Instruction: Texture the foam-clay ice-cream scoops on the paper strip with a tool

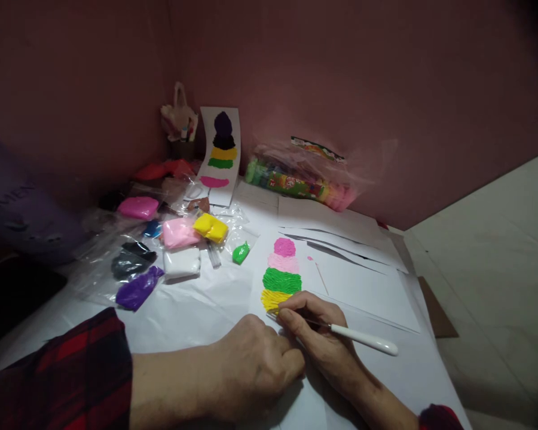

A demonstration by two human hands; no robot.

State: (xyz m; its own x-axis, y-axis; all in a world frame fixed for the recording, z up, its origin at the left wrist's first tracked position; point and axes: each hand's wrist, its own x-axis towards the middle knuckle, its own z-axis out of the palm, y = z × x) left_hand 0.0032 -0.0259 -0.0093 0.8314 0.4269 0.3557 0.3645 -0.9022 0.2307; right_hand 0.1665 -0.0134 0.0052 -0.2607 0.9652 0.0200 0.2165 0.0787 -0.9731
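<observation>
My right hand pinches the thin metal shaft of a white-handled tool, its handle pointing right. The tool's tip is at the lower edge of a ridged yellow clay patch on white paper. Above that patch, ridged green clay, pale pink clay and a round darker pink piece form a stack. My left hand rests as a closed fist on the paper below the yellow clay, close to my right hand. Whatever its fingers may hold is hidden.
Bagged clay lumps, including purple, white and yellow, lie at left. A card with coloured clay bands leans at the back. Beside it sits a plastic bag of colourful packs. A pink-tipped stick lies right of the stack.
</observation>
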